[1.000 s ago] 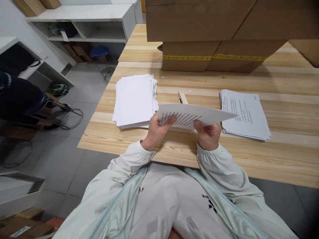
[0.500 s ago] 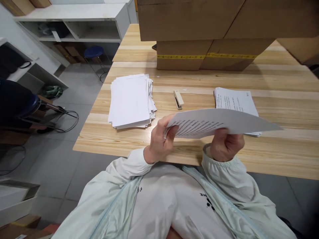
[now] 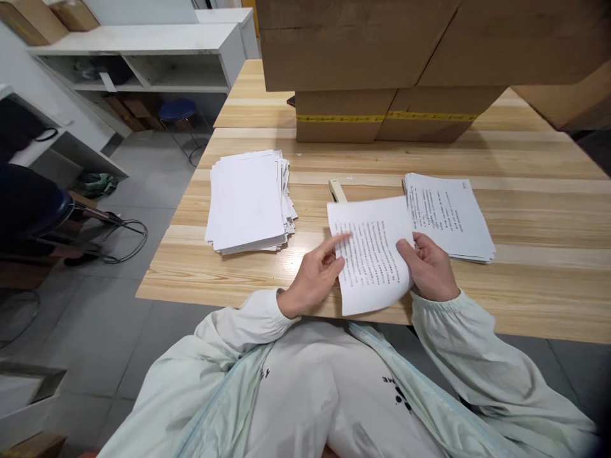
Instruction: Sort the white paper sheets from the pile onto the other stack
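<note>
A printed sheet of paper is held above the front part of the table, its lower edge curling. My right hand pinches its right edge, thumb on the printed face. At the left edge is my left hand, with index finger and thumb apart over the print; its other fingers are curled. Part of a beige stapler shows behind the sheet, which covers the rest. To the right lies a pile of printed papers, partly overlapped by the sheet. A thicker, uneven stack of paper, blank side up, sits to the left.
Large cardboard boxes are stacked at the back of the wooden table. Beyond its left edge are a blue stool and white shelves. A seated person's dark clothing shows at far left.
The sheet has swung from nearly edge-on to lying face up toward me, and lower. My left hand has loosened from its edge. My right hand has shifted to the sheet's right side.
</note>
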Demonstrator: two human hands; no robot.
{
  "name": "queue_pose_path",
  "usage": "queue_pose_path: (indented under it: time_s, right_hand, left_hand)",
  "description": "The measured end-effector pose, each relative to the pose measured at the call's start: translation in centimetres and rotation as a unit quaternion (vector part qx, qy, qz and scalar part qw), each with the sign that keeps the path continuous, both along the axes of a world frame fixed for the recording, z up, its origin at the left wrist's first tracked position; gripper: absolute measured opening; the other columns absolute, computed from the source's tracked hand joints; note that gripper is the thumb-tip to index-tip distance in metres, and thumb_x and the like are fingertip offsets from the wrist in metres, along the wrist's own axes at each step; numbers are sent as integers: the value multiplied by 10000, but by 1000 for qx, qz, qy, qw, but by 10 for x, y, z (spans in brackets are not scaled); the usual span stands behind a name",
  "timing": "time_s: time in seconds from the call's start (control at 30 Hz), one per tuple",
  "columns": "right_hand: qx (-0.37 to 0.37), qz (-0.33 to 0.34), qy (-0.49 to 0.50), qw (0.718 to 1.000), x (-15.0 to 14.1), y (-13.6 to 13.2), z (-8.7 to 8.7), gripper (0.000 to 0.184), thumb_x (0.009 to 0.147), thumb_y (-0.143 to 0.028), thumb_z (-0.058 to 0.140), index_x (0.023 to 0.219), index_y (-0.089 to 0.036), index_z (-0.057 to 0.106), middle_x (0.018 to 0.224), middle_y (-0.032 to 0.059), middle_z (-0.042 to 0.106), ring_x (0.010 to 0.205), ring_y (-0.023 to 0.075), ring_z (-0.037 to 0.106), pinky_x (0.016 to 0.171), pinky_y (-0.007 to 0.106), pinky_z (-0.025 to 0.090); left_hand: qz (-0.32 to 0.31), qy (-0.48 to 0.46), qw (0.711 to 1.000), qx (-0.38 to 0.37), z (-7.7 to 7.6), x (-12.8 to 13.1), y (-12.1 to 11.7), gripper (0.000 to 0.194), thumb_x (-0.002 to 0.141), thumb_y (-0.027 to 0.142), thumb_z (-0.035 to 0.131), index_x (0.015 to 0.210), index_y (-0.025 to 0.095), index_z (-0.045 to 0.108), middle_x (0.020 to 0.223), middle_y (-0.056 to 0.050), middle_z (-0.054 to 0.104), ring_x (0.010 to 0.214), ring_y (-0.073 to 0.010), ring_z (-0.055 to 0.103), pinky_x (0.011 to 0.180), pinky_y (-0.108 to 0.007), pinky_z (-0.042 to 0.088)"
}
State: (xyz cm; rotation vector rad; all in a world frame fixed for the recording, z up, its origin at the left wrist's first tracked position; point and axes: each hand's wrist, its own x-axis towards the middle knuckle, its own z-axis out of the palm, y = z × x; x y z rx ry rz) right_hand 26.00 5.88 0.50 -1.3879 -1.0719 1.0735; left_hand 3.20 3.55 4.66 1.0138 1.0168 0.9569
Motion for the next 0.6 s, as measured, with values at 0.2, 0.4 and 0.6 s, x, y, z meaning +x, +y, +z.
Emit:
queue_pose_path:
  time_s: [0.2, 0.4, 0.6]
  right_hand:
    - [-40, 22, 7, 999, 18, 15, -21, 485, 662, -558, 821, 928, -193, 646, 692, 7, 737, 578, 170, 685, 484, 274, 533]
    - [-29, 31, -8, 999, 7, 32, -30, 517, 664, -588, 804, 940, -179, 650, 718, 26, 751, 577, 170, 681, 514, 298, 553]
    - [3, 76, -196, 978, 30, 29, -15, 590, 720, -550, 764, 1181, -199, 654, 665, -10, 721, 517, 167, 612, 503, 301, 482]
  left_hand:
    - [-91, -86, 969, -212, -8, 4, 20, 258, 772, 72, 686, 1015, 136, 747, 964, -93, 742, 802, -143, 687, 762, -283, 547]
    - [-55, -113, 969, -214, -14, 5, 33, 378, 710, -4, 693, 1053, 143, 753, 988, -87, 768, 853, -153, 704, 832, -291, 539]
    - [-22, -90, 971, -221, -23, 3, 43, 484, 668, -40, 647, 1112, 130, 734, 889, -70, 764, 803, -143, 687, 787, -275, 516]
